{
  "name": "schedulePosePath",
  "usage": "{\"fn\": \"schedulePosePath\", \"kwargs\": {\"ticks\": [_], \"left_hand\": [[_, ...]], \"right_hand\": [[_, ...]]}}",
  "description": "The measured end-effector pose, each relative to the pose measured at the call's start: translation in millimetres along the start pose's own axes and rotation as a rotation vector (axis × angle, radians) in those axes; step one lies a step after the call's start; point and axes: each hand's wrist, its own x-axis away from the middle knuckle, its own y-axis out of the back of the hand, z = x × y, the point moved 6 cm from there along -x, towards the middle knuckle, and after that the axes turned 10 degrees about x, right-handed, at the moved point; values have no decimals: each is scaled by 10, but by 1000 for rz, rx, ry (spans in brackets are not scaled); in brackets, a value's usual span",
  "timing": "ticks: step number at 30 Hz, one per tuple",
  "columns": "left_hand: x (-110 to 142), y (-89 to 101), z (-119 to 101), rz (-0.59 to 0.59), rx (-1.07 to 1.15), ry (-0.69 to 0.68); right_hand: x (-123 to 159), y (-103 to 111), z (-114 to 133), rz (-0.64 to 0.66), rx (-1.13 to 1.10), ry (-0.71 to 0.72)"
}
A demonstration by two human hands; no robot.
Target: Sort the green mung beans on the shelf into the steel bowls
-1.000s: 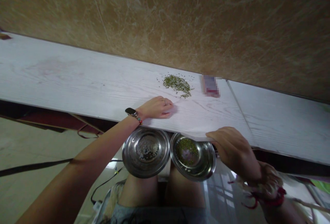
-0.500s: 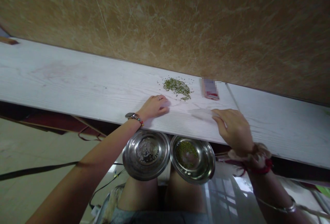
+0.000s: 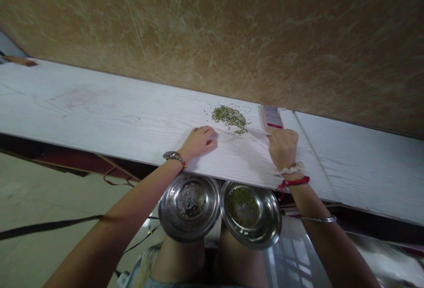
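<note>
My left hand (image 3: pixel 199 141) rests on the white board, its fingers loosely bent and the thumb apart, with nothing seen in it. Just beyond its fingertips lies a loose pile of green beans (image 3: pixel 230 118) mixed with white grains. My right hand (image 3: pixel 283 146) is closed in a pinch to the right of the pile, just in front of a phone (image 3: pixel 273 117). From its fingers a pale, see-through flat thing (image 3: pixel 259 134) points left toward the beans; its kind is unclear. Below the board's edge, one steel bowl (image 3: pixel 167 217) holds white grains, the other steel bowl (image 3: pixel 270 230) green beans.
The narrow white board (image 3: pixel 132 115) runs along a brown marbled wall (image 3: pixel 212 36). A seam crosses it right of the phone. Both bowls sit above my legs (image 3: pixel 183 261). A dark strap (image 3: pixel 49 226) and thin cables hang at the lower left.
My right hand has moved left and away from me, closer to the phone and the pile, still pinching the pale thing. My left hand stays in place on the board.
</note>
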Motion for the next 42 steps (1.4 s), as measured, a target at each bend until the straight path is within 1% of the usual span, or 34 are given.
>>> {"fn": "schedulePosePath", "kwargs": {"ticks": [5, 8, 11, 14, 16, 18, 21, 26, 30, 32, 37, 42], "left_hand": [[5, 3, -10, -3, -1, -15], [7, 1, -14, -7, 0, -24], [7, 7, -24, -14, 1, -27], [7, 15, -29, -6, 0, -14], [7, 13, -29, 9, 1, -10], [7, 11, -27, 13, 1, -14], [6, 11, -22, -4, -6, -27], [10, 5, -17, 4, -22, -8], [17, 17, -25, -4, -12, -13], [19, 19, -24, -14, -6, -26], [17, 12, -10, -27, 0, -45], [19, 19, -22, -21, 9, -38]], "right_hand": [[15, -83, 26, -105, -31, -13], [25, -72, 74, -112, -78, 25], [41, -19, 131, -87, -117, 84], [52, 77, 162, -149, -144, 117], [44, 103, 163, -175, -139, 101], [30, 88, 169, -157, -127, 92], [27, 79, 198, -132, -125, 124], [78, 157, 178, -90, -154, 118], [143, 282, 181, -147, -180, 168], [165, 310, 171, -162, -174, 164], [189, 287, 151, -123, -186, 152], [157, 288, 143, -186, -173, 125]]}}
